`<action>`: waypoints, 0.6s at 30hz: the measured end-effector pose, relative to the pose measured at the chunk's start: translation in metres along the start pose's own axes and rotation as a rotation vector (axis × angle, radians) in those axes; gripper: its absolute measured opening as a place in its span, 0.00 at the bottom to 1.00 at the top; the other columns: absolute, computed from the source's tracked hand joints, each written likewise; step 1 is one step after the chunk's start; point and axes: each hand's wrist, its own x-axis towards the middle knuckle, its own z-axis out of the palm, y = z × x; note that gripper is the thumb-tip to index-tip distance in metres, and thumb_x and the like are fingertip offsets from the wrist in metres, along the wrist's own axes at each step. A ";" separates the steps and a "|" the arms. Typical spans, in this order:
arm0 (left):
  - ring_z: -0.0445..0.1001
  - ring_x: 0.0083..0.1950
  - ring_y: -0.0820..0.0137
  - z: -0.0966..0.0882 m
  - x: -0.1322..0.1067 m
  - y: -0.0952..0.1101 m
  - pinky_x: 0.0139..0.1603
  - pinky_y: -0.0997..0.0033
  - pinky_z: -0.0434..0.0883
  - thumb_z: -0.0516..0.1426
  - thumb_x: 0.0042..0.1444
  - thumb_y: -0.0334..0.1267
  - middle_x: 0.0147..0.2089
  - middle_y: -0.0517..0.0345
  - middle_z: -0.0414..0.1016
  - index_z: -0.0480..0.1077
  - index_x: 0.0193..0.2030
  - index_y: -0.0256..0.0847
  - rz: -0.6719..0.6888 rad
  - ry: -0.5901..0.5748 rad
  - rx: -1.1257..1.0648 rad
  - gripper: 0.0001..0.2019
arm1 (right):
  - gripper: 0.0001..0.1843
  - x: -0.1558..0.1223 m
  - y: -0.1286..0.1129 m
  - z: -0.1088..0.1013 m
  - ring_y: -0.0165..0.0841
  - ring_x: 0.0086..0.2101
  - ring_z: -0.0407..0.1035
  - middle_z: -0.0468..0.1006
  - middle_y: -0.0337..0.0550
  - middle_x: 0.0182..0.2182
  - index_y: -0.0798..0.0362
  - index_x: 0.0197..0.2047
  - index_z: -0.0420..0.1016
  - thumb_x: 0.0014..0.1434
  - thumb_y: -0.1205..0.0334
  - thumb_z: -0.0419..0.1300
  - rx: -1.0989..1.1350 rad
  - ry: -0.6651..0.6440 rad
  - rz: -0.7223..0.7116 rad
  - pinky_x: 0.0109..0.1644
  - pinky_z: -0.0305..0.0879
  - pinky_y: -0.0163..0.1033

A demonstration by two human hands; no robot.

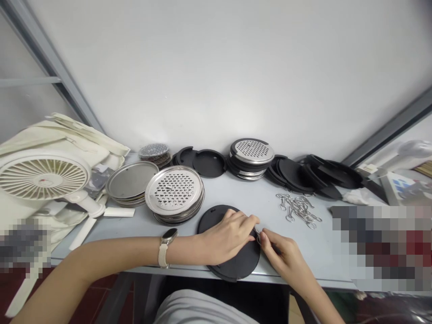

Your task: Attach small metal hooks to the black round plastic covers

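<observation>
A black round plate (pixel 232 265) lies flat at the table's front edge, with a small hole near its upper left rim. My left hand (pixel 227 236), with a watch on the wrist, rests across it; the fingers are closed at the plate's right edge. Just beside them, my right hand (pixel 283 252) pinches a small metal wire clip (pixel 258 234) between thumb and fingers, at that same edge. How the clip meets the plate is hidden by my fingers. To the right is a loose pile of similar wire clips (pixel 299 208).
Stacked perforated metal grater discs (pixel 174 191) stand left of the plate, beside plain metal discs (pixel 132 180). Behind are a stack of assembled graters (pixel 254 150) and black round pieces (pixel 297 174). A white fan (pixel 43 177) occupies the left; a blurred-out area covers the right.
</observation>
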 end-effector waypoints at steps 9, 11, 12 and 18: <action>0.67 0.47 0.65 -0.004 0.000 0.002 0.49 0.65 0.60 0.46 0.66 0.29 0.44 0.52 0.68 0.58 0.50 0.37 0.014 -0.009 0.032 0.08 | 0.21 0.000 -0.002 0.002 0.27 0.21 0.51 0.55 0.32 0.18 0.51 0.22 0.52 0.67 0.58 0.45 -0.072 -0.055 0.003 0.24 0.50 0.33; 0.67 0.48 0.65 -0.002 0.000 0.001 0.50 0.64 0.61 0.47 0.66 0.29 0.45 0.52 0.69 0.58 0.51 0.37 0.009 -0.005 0.027 0.08 | 0.20 0.000 -0.003 0.002 0.27 0.21 0.51 0.55 0.32 0.18 0.51 0.22 0.51 0.67 0.58 0.45 -0.080 -0.064 0.012 0.24 0.50 0.33; 0.67 0.49 0.65 -0.001 0.001 0.000 0.51 0.64 0.61 0.47 0.66 0.29 0.45 0.51 0.69 0.58 0.51 0.37 0.007 -0.004 0.019 0.08 | 0.20 0.001 -0.003 0.002 0.27 0.21 0.51 0.55 0.32 0.18 0.51 0.22 0.51 0.67 0.58 0.45 -0.082 -0.068 0.016 0.24 0.50 0.33; 0.66 0.54 0.65 -0.017 0.004 0.010 0.57 0.63 0.62 0.51 0.64 0.31 0.51 0.49 0.69 0.60 0.53 0.37 -0.022 0.051 -0.173 0.11 | 0.19 0.001 -0.003 0.002 0.27 0.20 0.52 0.56 0.33 0.17 0.51 0.21 0.52 0.65 0.58 0.47 -0.060 -0.055 0.017 0.23 0.50 0.32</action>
